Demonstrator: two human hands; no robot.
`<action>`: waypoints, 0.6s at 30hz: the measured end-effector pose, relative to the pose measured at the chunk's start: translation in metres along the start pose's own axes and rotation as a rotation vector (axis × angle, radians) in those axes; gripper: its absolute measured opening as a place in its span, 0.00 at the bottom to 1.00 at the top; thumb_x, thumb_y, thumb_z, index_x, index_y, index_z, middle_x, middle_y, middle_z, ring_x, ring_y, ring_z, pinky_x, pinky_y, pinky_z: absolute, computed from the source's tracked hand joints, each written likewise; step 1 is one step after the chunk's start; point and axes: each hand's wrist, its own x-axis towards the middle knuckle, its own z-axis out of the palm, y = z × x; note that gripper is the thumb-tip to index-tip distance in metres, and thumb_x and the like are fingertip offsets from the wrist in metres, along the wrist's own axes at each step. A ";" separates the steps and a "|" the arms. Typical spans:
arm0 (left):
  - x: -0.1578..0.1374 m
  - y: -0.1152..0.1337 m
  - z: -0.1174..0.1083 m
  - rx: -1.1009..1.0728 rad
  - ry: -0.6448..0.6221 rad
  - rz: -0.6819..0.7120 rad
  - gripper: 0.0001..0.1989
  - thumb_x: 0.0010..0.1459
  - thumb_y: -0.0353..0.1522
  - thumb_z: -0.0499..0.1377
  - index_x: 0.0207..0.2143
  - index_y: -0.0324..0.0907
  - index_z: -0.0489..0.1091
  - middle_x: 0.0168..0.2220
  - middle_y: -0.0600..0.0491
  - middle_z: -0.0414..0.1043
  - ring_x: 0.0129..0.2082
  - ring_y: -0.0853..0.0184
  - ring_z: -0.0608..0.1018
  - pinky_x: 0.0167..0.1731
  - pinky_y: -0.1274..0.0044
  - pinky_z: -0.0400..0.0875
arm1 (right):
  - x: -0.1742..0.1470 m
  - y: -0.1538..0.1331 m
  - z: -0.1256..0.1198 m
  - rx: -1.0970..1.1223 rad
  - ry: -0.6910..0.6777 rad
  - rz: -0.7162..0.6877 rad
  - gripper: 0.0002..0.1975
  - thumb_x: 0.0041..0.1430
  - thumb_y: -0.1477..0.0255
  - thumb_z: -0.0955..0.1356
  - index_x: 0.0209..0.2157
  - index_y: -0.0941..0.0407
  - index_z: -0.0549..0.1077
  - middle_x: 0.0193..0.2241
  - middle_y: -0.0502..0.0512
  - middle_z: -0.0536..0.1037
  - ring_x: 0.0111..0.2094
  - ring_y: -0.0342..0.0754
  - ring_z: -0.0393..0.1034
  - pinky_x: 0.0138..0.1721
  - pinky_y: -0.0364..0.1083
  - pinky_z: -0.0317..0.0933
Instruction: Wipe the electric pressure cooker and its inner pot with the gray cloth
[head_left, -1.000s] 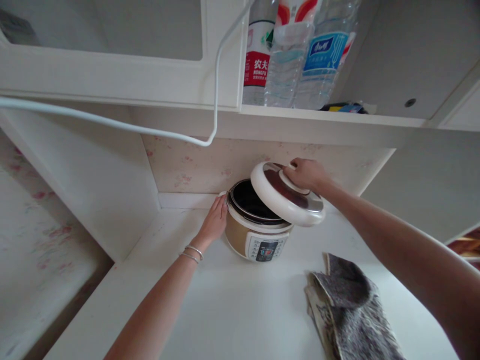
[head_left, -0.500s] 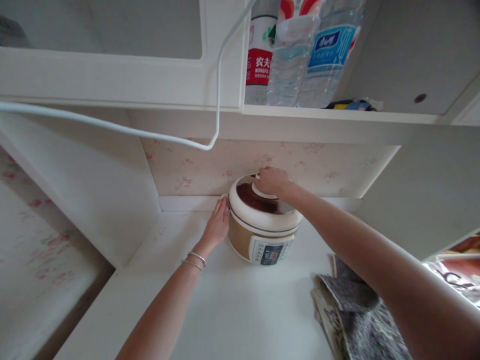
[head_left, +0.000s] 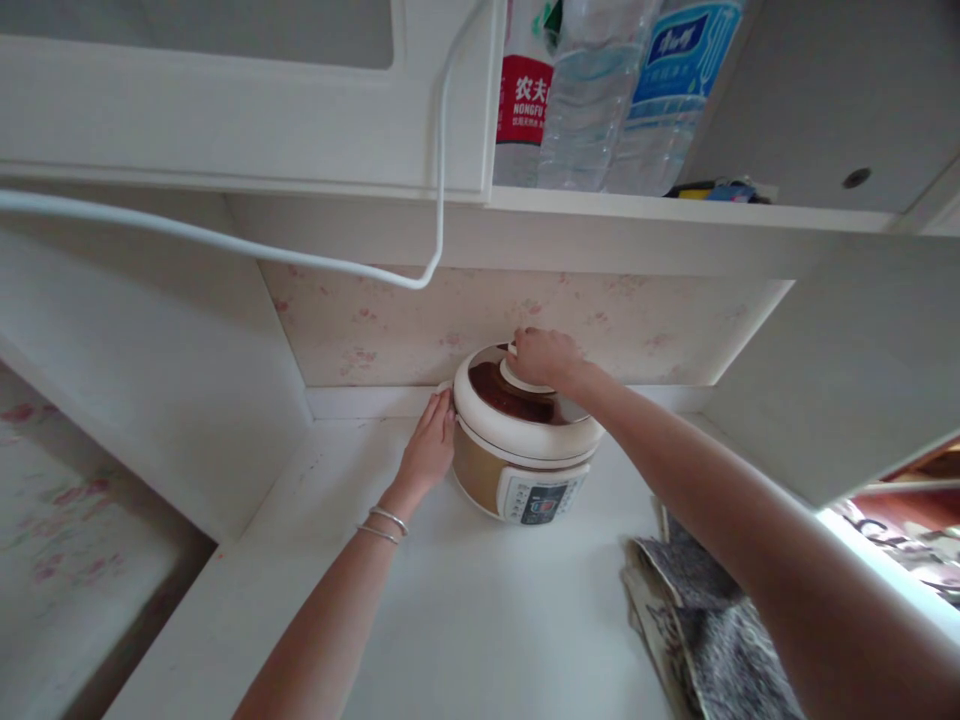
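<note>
A round electric stew pot (head_left: 475, 475) stands on the white surface near the back wall. It has a tan body and a white control panel (head_left: 541, 497) on its front. The lid (head_left: 517, 437) is on it, white-rimmed with a dark see-through middle. My right hand (head_left: 546, 358) is closed around the knob on top of the lid, hiding most of it. At the pot's left side, my left hand (head_left: 430, 443) holds the white side handle (head_left: 444, 386), fingers together against the pot. Two thin bangles (head_left: 388, 522) circle my left wrist.
Over the pot runs a shelf (head_left: 675, 212) with several clear plastic bottles (head_left: 592, 110). A white cable (head_left: 315, 262) hangs in front of the cabinet at left. On the right, a folded grey cloth (head_left: 697, 590) lies beneath my right forearm.
My view has tilted down slightly, so the shelf and bottles sit higher in the picture. Both hands keep their places on the pot and lid knob.
</note>
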 end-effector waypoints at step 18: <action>-0.005 0.008 -0.003 0.041 -0.022 -0.012 0.29 0.68 0.43 0.37 0.66 0.42 0.51 0.67 0.49 0.49 0.68 0.64 0.50 0.65 0.66 0.49 | 0.007 0.022 0.007 -0.056 0.005 -0.276 0.21 0.66 0.60 0.55 0.50 0.56 0.68 0.50 0.64 0.73 0.47 0.58 0.71 0.44 0.51 0.62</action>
